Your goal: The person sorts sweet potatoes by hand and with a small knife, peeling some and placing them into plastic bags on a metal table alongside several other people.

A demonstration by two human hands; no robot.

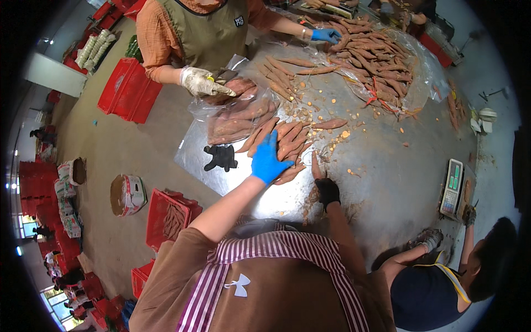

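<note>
My left hand (pixel 269 161), in a blue glove, lies with fingers spread over a small pile of sweet potatoes (pixel 290 139) on the metal table (pixel 373 153). To the right, my right hand (pixel 327 191) wears a black glove and grips the near end of a single slender sweet potato (pixel 316 166). Its fingers are partly hidden from above. Left of the pile lies an empty black glove (pixel 220 158). Just beyond it is a clear plastic bag (pixel 242 120) filled with sweet potatoes, touched by a co-worker's white-gloved hand (pixel 205 81).
A large heap of sweet potatoes (pixel 373 58) lies on plastic sheeting at the far right. Cut slices (pixel 345 134) and scraps litter the tabletop. A digital scale (pixel 451 186) stands near another person (pixel 431 286) at right. Red crates (pixel 130 91) and a white tub (pixel 133 195) are on the floor.
</note>
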